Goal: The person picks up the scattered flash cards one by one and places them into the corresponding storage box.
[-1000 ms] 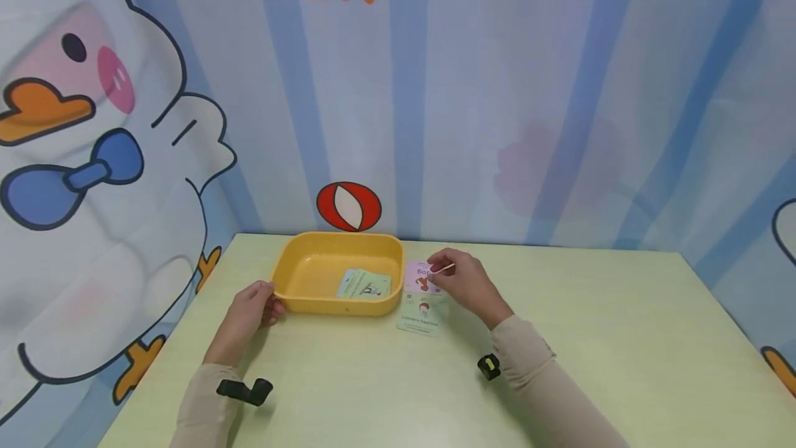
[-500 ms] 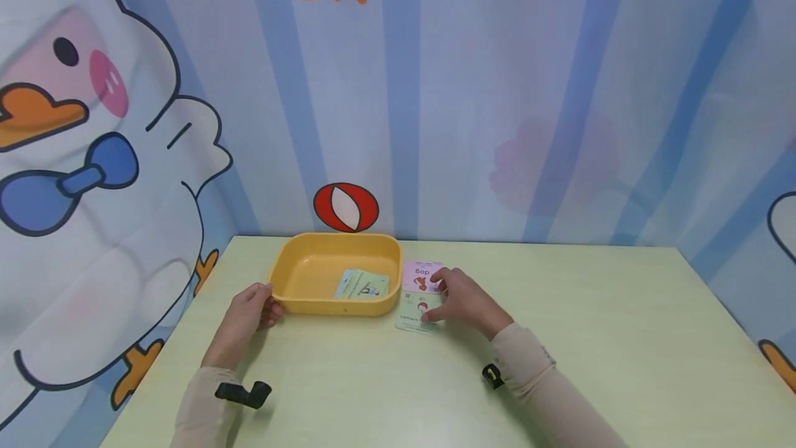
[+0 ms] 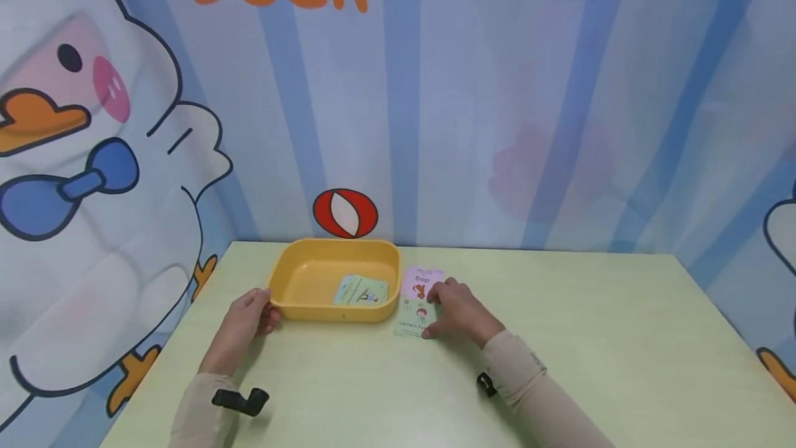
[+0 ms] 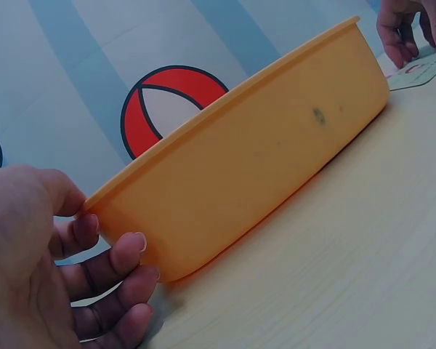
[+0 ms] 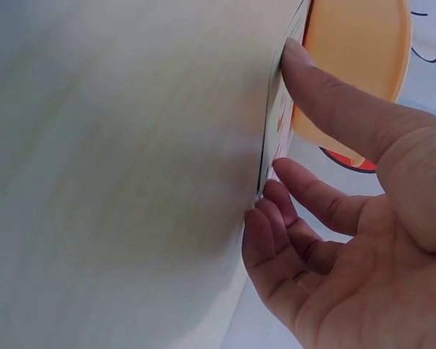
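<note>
My left hand (image 3: 249,316) pinches the front left corner of a yellow plastic tray (image 3: 338,314); in the left wrist view the thumb lies at the rim and the fingers curl below it. Just right of the tray, a green picture card (image 3: 408,328) lies on the table, bordered at its far edge by a pink card (image 3: 417,276) marked "dog". My right hand (image 3: 463,313) holds the green card by its right side, thumb at the near corner and fingers farther back. In the right wrist view the thumb (image 5: 323,91) touches the card; its underside is hidden.
Green cards (image 3: 365,291) lie overlapped in the tray's right part. The pale table (image 3: 560,323) runs to a striped curtain (image 3: 466,123) with a cartoon duck at left. Black wrist cameras (image 3: 241,402) sit on both sleeves.
One second ago my right hand held a thin card above the pink card; that card is no longer seen in the hand. The right hand has come down to the green card. The left hand stays.
</note>
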The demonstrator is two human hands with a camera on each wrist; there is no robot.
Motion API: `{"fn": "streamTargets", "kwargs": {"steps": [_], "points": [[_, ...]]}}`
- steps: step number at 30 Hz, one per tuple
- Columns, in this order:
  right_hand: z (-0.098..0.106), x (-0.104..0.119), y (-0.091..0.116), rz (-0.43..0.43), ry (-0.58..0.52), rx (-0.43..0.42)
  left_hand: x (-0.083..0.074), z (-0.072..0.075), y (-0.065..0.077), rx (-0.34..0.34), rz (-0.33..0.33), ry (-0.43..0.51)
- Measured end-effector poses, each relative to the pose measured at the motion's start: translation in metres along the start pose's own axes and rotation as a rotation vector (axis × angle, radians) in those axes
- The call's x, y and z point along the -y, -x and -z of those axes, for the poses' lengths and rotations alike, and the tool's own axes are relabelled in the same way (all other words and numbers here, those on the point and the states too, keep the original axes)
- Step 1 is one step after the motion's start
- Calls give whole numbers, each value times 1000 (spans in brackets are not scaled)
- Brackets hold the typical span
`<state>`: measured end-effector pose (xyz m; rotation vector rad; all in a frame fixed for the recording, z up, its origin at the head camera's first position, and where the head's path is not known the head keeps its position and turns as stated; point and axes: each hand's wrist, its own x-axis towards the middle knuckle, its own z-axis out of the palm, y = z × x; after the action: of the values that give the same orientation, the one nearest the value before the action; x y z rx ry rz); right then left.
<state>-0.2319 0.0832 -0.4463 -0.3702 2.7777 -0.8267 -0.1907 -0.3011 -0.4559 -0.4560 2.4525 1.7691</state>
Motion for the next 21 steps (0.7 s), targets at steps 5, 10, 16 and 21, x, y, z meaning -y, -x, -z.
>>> {"fn": "streamTargets", "kwargs": {"steps": [5,10,16,21], "points": [[-1,0,0,6,6,-5,0,0,1,-3,6,-8],[-3,-1,-1,-2,20,-6,1,0,2,2,9,-8],[-2,0,1,-13,-9,-13,2,1,1,5,-1,-9],[-1,-2,2,-18,-84,6,2,1,-1,2,-6,-12]]}}
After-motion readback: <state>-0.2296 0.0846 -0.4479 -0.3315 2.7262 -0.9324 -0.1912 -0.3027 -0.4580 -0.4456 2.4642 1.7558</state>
